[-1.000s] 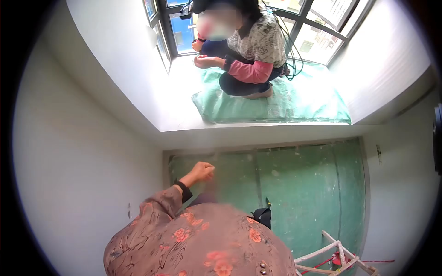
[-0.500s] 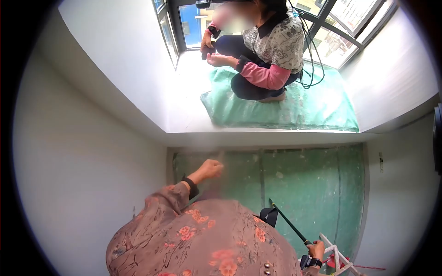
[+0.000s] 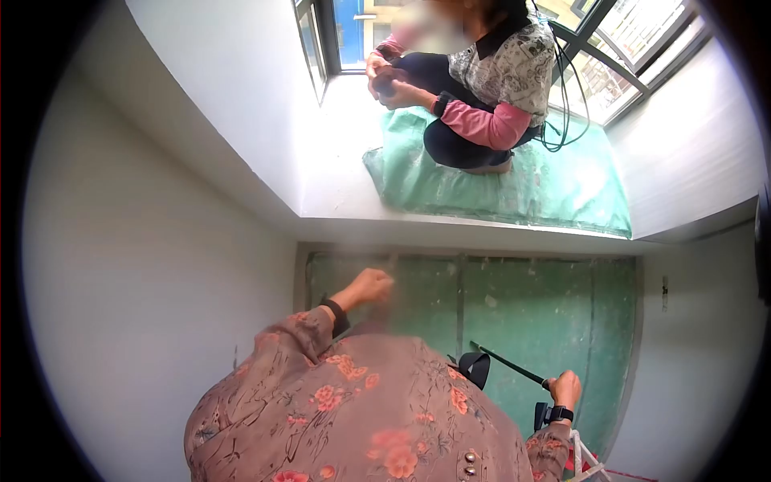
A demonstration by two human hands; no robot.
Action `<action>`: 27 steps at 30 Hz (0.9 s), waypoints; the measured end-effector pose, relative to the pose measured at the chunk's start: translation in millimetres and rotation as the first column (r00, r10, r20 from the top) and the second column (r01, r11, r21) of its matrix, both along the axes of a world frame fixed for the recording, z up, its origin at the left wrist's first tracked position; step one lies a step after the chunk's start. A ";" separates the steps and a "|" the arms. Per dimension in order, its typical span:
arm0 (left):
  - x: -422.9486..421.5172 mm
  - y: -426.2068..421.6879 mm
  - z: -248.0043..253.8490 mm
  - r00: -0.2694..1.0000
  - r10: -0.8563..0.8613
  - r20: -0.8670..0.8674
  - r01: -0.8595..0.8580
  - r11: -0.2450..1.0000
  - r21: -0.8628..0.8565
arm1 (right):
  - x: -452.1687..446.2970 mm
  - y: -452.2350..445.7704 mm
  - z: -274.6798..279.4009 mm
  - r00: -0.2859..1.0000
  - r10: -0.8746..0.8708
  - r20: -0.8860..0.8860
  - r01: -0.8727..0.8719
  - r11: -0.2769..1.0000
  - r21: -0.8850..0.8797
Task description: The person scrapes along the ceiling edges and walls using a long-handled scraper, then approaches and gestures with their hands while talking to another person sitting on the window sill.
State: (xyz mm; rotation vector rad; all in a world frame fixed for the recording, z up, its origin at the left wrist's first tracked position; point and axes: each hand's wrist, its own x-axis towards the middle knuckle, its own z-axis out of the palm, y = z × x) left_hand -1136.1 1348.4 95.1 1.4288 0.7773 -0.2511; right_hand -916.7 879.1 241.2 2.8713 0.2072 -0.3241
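My left hand [image 3: 372, 286] is raised in front of my body, its fingers curled closed. A blurred patch covers its front, so anything inside it is hidden. Off to the right, my right hand [image 3: 567, 389] grips the end of a thin dark rod [image 3: 511, 365], which slants up and left over the green floor covering [image 3: 530, 301]. A black strap [image 3: 475, 369] hangs by my floral shirt, near the rod.
A co-worker [image 3: 498, 76] squats on the window ledge over a green sheet [image 3: 562, 193], both hands around a dark object [image 3: 389, 80]. Black cables [image 3: 569, 104] hang behind them. White walls flank both sides. A paint-marked white frame [image 3: 585, 458] stands at lower right.
My right hand has moved up and slightly right with the rod, which now lies flatter. My left hand has barely moved. The co-worker's hands have come together on the dark object.
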 end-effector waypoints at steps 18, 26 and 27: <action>-12.8 26.9 8.0 0.993 0.117 0.012 -0.117 0.993 0.030 | 37.8 3.7 -4.8 0.996 0.004 0.093 0.002 0.998 -0.069; -17.7 28.2 1.8 0.993 0.121 0.005 -0.121 0.993 0.012 | 44.1 -16.5 -19.5 0.994 -0.044 0.095 0.050 0.997 -0.064; -18.7 26.5 1.7 0.992 0.127 -0.001 -0.127 0.992 0.013 | 42.7 -17.0 -18.1 0.994 -0.064 0.086 0.070 0.996 -0.063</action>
